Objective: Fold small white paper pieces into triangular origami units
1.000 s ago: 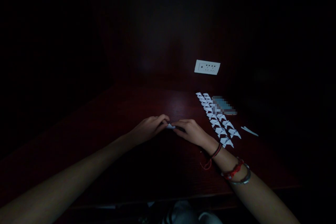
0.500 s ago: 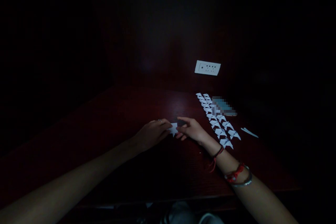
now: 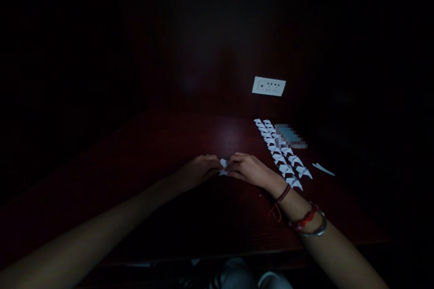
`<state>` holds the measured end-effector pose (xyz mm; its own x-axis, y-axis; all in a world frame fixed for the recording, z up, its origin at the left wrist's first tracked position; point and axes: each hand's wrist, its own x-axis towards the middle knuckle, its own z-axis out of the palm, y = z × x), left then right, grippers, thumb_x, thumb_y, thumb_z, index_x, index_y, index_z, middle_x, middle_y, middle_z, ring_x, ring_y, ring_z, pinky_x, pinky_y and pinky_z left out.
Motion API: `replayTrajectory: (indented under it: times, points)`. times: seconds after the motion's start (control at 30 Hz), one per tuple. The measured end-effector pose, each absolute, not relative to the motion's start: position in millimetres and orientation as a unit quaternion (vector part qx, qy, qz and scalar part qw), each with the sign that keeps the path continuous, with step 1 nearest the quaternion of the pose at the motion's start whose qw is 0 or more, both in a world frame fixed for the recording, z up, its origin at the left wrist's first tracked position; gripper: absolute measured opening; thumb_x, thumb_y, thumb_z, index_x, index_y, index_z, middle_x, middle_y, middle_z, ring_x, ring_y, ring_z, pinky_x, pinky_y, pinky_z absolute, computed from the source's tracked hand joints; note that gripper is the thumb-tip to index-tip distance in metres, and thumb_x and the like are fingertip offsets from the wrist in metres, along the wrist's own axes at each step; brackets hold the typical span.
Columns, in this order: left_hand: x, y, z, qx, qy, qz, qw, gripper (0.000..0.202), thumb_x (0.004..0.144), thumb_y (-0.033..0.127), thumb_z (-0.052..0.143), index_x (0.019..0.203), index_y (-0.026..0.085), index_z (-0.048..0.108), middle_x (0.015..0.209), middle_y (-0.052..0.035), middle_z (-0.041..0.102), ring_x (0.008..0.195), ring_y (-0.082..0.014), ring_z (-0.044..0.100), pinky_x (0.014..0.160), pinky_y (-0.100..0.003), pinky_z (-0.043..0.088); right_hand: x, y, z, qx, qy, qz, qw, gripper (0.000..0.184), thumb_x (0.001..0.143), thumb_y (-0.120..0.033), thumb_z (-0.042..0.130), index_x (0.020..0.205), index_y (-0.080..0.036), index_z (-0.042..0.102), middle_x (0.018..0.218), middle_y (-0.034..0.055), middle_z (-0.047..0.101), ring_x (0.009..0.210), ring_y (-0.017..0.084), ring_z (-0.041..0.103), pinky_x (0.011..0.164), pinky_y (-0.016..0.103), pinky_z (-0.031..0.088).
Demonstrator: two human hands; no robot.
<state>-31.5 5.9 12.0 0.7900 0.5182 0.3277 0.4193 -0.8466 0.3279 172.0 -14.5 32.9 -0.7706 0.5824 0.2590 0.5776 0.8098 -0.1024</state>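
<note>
Between my two hands is a small piece of folded white paper point(image 3: 224, 163) with pointed corners, partly covered by my fingers. My left hand point(image 3: 200, 169), with a ring on one finger, pinches its left side. From the right, my right hand point(image 3: 249, 169) closes its fingers on the paper's other side, thumb and fingertips pressed together. Both hands are low over the dark red table point(image 3: 162, 144). To the right of my right hand lie two slanting rows of similar folded white paper pieces point(image 3: 278, 158).
A pixelated flat object point(image 3: 290, 136) lies beside the rows. Further right are thin white paper strips point(image 3: 323, 169). A white socket plate point(image 3: 269, 86) is on the wall behind the table. The surroundings are very dark. My knees point(image 3: 233, 273) show below the table edge.
My right hand's fingers, spread and loose before, have closed onto the paper. It now shows less between the hands. My left hand keeps its pinch at nearly the same spot.
</note>
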Motion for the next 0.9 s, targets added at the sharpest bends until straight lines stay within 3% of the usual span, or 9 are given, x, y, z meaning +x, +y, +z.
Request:
replayTrajectory:
  times: [0.17, 0.53, 0.9]
  points:
    - [-37, 3, 18, 0.947, 0.214, 0.186, 0.148, 0.022, 0.086, 0.015, 0.038, 0.1, 0.021, 0.054, 0.093, -0.0019, 0.057, 0.084, -0.013, 0.053, 0.076, -0.025, 0.04, 170, -16, 30, -0.305, -0.943, 0.0, 0.132, 0.019, 0.083, -0.021, 0.043, 0.088, -0.015, 0.061, 0.083, 0.0051, 0.056, 0.08, 0.012, 0.049, 0.073, 0.024, 0.038]
    - [-45, -12, 37, 0.951, 0.249, 0.128, 0.13, 0.032, 0.081, 0.011, 0.037, 0.11, 0.022, 0.046, 0.102, -0.0024, 0.057, 0.089, -0.0155, 0.055, 0.08, -0.029, 0.039, 165, -9, 20, -0.36, -0.892, 0.134, 0.24, 0.013, 0.076, -0.012, 0.048, 0.078, -0.014, 0.061, 0.075, 0.0019, 0.058, 0.067, 0.009, 0.051, 0.063, 0.018, 0.037]
    - [-48, -5, 33, 0.964, 0.198, 0.132, 0.121, 0.042, 0.079, 0.009, 0.039, 0.116, 0.026, 0.045, 0.116, -0.0007, 0.052, 0.103, -0.0158, 0.05, 0.089, -0.03, 0.036, 162, -1, 17, -0.426, -0.863, 0.159, 0.219, 0.015, 0.075, -0.013, 0.046, 0.075, -0.013, 0.061, 0.066, 0.0, 0.059, 0.057, 0.007, 0.048, 0.053, 0.017, 0.032]
